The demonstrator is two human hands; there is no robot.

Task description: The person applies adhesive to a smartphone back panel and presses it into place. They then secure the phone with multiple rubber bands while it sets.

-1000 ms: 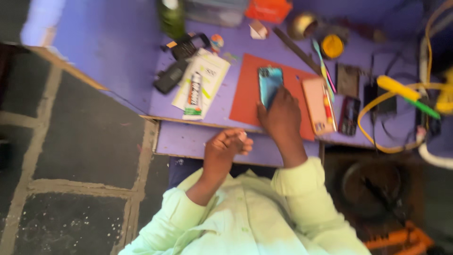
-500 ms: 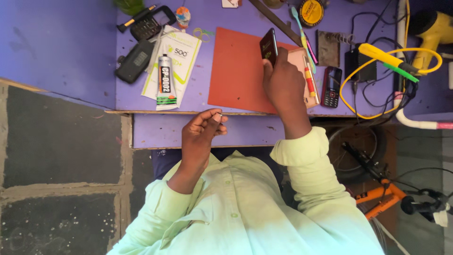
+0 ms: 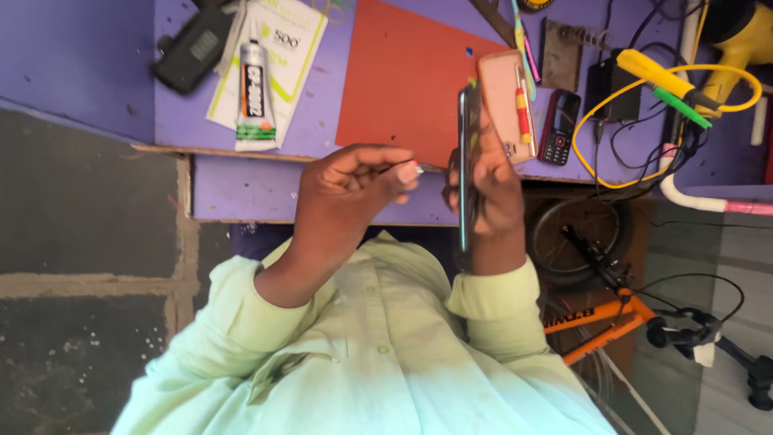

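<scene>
My right hand (image 3: 488, 193) grips a slim dark smartphone (image 3: 466, 161), turned on its edge and held upright above the desk's front edge. My left hand (image 3: 350, 189) is closed around a thin, pale-tipped tool (image 3: 409, 170) whose tip points at the phone's side, a short gap away. Both hands hover in front of my light green shirt (image 3: 362, 354). A red work mat (image 3: 403, 72) lies on the purple desk (image 3: 241, 189) just beyond them.
Left of the mat lie a glue tube (image 3: 254, 93) on a white leaflet and a black device (image 3: 191, 50). To its right are a pink phone back (image 3: 505, 97), a small keypad phone (image 3: 558, 129), yellow cable (image 3: 612, 173) and a yellow heat gun (image 3: 737, 32). An orange bicycle (image 3: 608, 326) stands below right.
My right hand has lifted the smartphone off the red mat, turned it on edge and drawn it toward my body. My left hand has risen and brought its tool up to the phone.
</scene>
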